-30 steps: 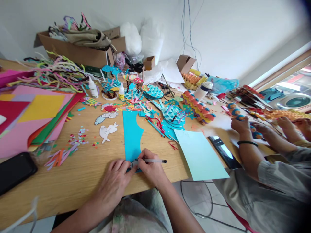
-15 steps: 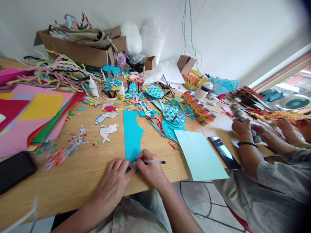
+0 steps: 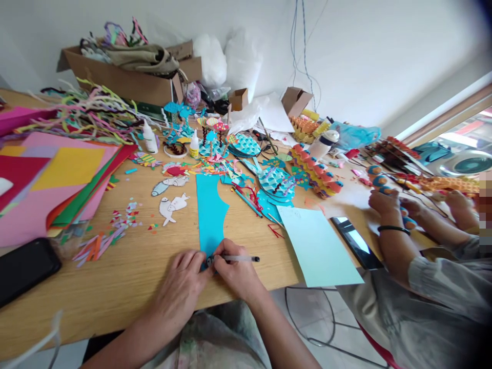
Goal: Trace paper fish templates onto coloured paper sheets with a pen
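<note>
At the table's near edge, a strip of blue paper (image 3: 210, 210) with a curved cut on its right side lies under both hands. My right hand (image 3: 239, 270) pinches a pen (image 3: 244, 259) with a clear barrel, its tip end hidden behind the fingers. My left hand (image 3: 181, 284) has its fingers pressed together, holding a small paper fish (image 3: 209, 260) down on the strip's lower end. The hands mostly cover this fish. Further up the table, left of the strip, lie more paper fish (image 3: 177, 202), white and grey with drawn outlines.
Coloured sheets (image 3: 77, 169) and a black phone (image 3: 28, 271) lie at left, near paper scraps (image 3: 126, 215). A pale green sheet (image 3: 319, 246) and another phone (image 3: 355, 243) are at right. Beside them, a co-worker's hands (image 3: 384, 205) hold an orange-and-blue piece. Glue bottles (image 3: 149, 138) stand behind.
My right hand and the pen have shifted slightly to the left over the paper fish. My left hand stays in place. The whole view has moved a little.
</note>
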Demonstrator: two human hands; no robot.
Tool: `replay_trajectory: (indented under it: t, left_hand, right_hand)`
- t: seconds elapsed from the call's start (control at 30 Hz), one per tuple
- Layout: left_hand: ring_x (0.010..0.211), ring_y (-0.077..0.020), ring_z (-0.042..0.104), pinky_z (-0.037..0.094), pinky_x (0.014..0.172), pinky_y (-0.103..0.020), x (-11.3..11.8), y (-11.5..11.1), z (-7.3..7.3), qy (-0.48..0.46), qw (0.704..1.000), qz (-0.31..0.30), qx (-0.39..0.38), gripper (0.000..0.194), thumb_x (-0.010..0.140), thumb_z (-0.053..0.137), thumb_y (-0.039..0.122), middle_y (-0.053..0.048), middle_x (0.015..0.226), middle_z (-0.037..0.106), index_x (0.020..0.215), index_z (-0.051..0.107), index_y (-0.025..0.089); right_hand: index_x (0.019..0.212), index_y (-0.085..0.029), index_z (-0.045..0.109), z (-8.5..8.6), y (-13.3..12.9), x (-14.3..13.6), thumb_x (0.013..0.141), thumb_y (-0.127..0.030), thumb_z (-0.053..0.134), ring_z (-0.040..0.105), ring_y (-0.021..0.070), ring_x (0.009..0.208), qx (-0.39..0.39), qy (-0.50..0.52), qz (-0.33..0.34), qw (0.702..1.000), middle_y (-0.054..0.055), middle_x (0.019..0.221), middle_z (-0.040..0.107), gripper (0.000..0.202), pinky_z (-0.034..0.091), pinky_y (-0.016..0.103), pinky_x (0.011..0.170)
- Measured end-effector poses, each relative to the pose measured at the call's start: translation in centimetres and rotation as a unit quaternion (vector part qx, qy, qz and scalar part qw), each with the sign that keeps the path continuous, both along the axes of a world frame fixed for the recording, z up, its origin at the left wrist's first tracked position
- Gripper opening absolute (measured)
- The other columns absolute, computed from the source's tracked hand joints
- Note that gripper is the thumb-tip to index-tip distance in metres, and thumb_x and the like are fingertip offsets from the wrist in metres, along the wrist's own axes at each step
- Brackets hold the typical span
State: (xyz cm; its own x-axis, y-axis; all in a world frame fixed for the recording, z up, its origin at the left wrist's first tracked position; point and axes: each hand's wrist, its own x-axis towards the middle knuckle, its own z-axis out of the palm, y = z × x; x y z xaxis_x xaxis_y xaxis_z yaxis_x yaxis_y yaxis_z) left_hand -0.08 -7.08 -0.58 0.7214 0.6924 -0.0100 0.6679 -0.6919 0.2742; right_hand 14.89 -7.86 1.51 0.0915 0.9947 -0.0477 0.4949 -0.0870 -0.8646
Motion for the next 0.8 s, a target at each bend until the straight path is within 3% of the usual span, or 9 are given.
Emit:
replay_trajectory:
  t: [0.8]
  left_hand:
    - [0.097,-0.0223,0.042,0.037,0.085,-0.039,-0.11,-0.01,-0.20,-0.016,1.000,-0.003,0.011,0.019,0.087,0.049,0.019,-0.005,0.100,0.052,0.099,0.063,0.024]
  right_hand:
    - [0.057,-0.018,0.051,0.74,0.62,-0.12,0.063,-0.005,0.046,0.044,0.0086,0.050,-0.043,0.007,0.051,0.998,-0.005,0.053,0.050,0.015,0.032,0.018,0.048]
